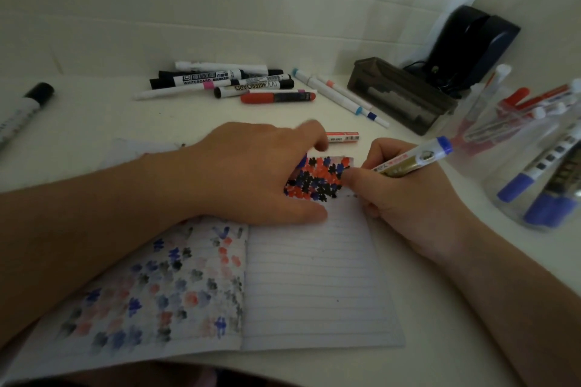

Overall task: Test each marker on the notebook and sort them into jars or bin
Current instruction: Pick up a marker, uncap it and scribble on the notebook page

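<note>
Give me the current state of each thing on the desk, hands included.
Notebook: open, lying flat, test marks on both pages.
Left hand: open, pressing the notebook flat.
Right hand: gripping the blue-ended marker.
Blue-ended marker: tilted, tip end down at the page; the tip itself is hidden.
Marker pile: lying loose behind the notebook.
Jars: markers inside.

One head-worn, wide-angle view looks forward and down from close above a white table (94, 116). The open notebook (314, 276) fills the lower middle, nearest the lens, with both forearms entering from the bottom corners. The far table edge meets a white wall (220, 9) near the top. Straight lines bow toward the frame's edges. No second view shares the scene.
</note>
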